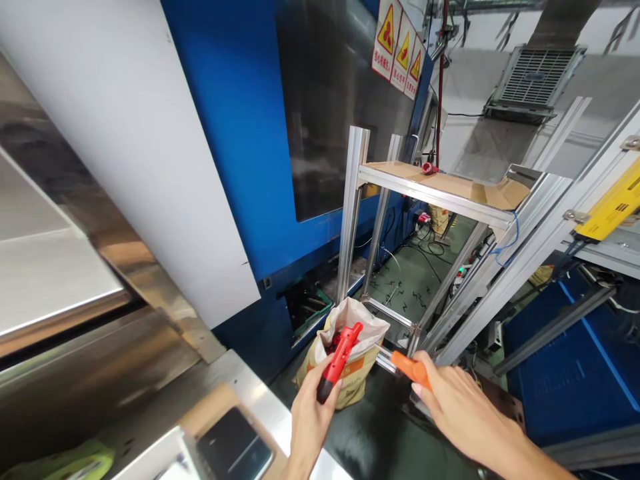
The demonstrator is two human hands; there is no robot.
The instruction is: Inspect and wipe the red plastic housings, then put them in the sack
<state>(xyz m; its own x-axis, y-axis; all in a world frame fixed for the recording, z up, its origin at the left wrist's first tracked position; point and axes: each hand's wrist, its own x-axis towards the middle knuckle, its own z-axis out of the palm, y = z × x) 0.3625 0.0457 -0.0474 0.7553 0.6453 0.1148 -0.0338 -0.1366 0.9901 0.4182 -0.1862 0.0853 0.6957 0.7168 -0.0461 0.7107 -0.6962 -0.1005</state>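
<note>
Head camera: worn on the head, facing forward and down
Left hand (314, 412) and right hand (453, 399): near, low in view
Sack (356, 381): just beyond, viewed from above
Aluminium-profile frame (352, 217): farther
Slatted vent (534, 79): distant, upper right

So you've got a big white panel (135, 147) on your left, next to a blue machine (233, 120) with a dark glossy panel (340, 127) and yellow-triangle warning signs (399, 50) up top. Ahead of you there's a silvery metal frame (351, 213) with a cardboard-topped shelf (450, 186) over dark green floor (407, 273), then a pale grey wall (465, 83) with a slatted vent (535, 77).
</note>
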